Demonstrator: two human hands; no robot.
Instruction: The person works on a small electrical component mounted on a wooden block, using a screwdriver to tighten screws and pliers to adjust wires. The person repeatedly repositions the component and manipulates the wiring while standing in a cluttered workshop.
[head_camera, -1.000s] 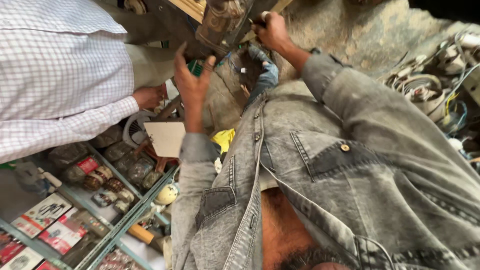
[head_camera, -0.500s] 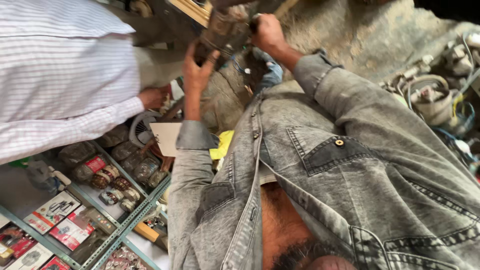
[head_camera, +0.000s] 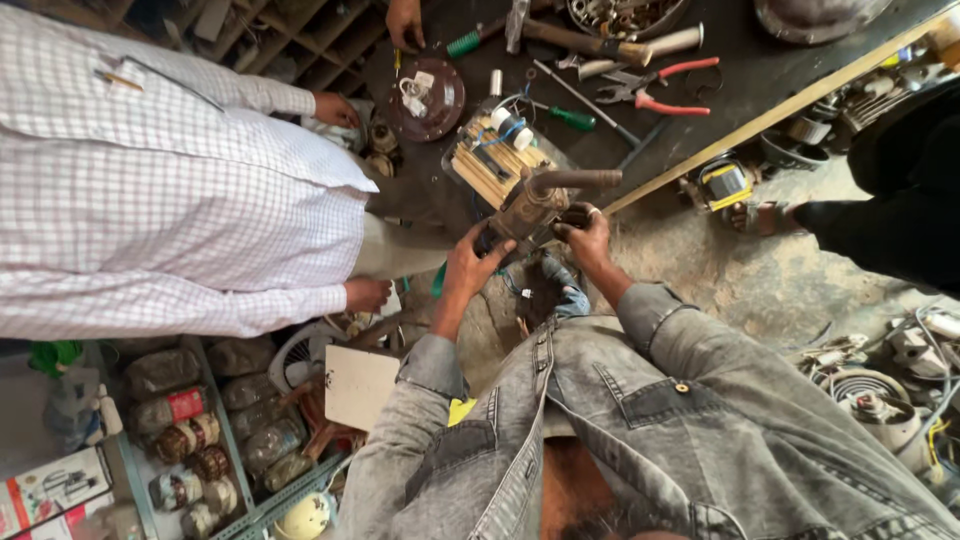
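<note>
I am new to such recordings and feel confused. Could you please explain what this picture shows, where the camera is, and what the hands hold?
The camera sits on a person's head and looks down. The two arms in grey denim sleeves are that person's own. The left hand and right hand both grip a rusty brown power tool. On the dark workbench lie red-handled pliers, a green-handled screwdriver and a yellowish wired part. A second person in a checked shirt stands beside the bench.

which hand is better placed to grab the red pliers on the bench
Right, probably. The right hand grips the rusty tool on the side nearer the red pliers; the left hand holds the tool's lower body, farther away. Either would have to let go first.
</note>
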